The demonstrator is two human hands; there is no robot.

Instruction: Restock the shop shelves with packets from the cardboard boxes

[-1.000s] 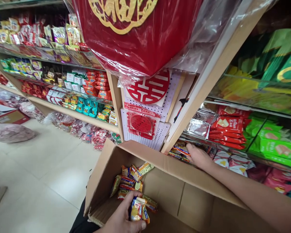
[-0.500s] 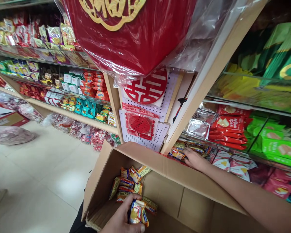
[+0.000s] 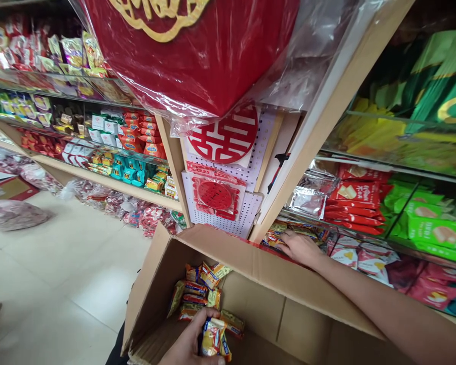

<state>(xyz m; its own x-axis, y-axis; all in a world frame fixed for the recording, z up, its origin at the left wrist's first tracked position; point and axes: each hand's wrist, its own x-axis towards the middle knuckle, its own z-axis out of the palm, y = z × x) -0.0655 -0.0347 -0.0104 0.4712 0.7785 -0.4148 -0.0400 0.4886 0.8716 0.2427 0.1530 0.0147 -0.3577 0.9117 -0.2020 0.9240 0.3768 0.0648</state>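
Observation:
An open cardboard box [image 3: 266, 266] sits below me with several small yellow and orange snack packets [image 3: 197, 291] in its left corner. My left hand [image 3: 192, 342] is inside the box at the bottom edge of view, closed round a few of these packets [image 3: 213, 337]. My right hand [image 3: 300, 248] reaches over the box's far wall onto a low shelf and rests, fingers down, on a row of the same kind of packets [image 3: 279, 233]. Whether it grips one I cannot make out.
Wooden shelves hold red packets [image 3: 357, 195] and green packets [image 3: 433, 228] on the right. A red decoration wrapped in plastic [image 3: 197, 50] hangs overhead above a white pegboard [image 3: 247, 203]. More snack shelves [image 3: 99, 137] run along the left, above a tiled floor [image 3: 53, 274].
The view has drifted left and slightly down. My right hand has slid a little left along the low shelf. My left hand keeps hold of the packets in the box.

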